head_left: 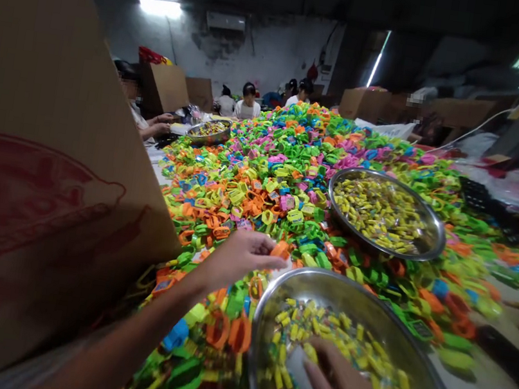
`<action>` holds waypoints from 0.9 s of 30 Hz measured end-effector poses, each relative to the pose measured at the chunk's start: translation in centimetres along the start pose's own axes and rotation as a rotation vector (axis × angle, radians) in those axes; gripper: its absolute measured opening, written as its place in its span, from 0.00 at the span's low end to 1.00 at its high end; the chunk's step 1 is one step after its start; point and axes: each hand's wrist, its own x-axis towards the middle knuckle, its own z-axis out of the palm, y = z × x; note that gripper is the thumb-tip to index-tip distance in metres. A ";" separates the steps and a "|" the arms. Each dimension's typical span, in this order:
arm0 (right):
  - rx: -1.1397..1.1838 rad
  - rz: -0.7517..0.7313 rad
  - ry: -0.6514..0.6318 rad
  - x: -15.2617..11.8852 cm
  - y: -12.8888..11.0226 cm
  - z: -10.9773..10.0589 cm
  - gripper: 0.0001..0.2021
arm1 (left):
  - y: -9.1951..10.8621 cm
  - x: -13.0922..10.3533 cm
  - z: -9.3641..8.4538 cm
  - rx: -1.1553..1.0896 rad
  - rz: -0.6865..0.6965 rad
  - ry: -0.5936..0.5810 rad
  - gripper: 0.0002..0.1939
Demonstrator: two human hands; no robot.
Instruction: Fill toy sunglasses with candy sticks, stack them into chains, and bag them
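My left hand [247, 256] reaches over the near edge of the heap of coloured plastic pieces [258, 201], its fingers closed round an orange piece [281, 250]. Below and to the right, my right hand [333, 381] is inside the near metal bowl [274, 294], over small yellow wrapped pieces [351, 328]. Its fingers are blurred and lie beside something whitish; whether they grip it I cannot tell.
A cardboard box [58, 203] stands close on the left. Another metal bowl [435, 243] of yellow pieces rests on the heap at right, and a third bowl [209, 138] sits farther back. Several people sit around the heap, one person's hands [160, 124] at left.
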 end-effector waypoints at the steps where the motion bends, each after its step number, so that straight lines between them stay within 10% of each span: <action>1: 0.017 0.007 0.020 0.5 -1.6 -0.1 0.19 | 0.8 -2.2 0.3 -0.085 -0.039 0.004 0.16; 5: 0.146 0.008 0.052 2.3 -6.7 -1.1 0.21 | 3.3 -10.2 2.0 -0.172 -0.175 -0.032 0.11; 14: 0.425 0.020 -0.578 0.9 -9.6 1.3 0.26 | 3.0 -21.0 4.5 -0.222 -0.020 0.305 0.17; 19: 0.437 0.057 -0.636 -0.4 -10.7 2.0 0.25 | 2.1 -24.4 5.1 0.020 0.252 0.443 0.13; 27: 0.695 0.178 -0.772 -2.2 -9.6 3.6 0.21 | 1.1 -26.7 6.4 -0.142 0.269 0.563 0.09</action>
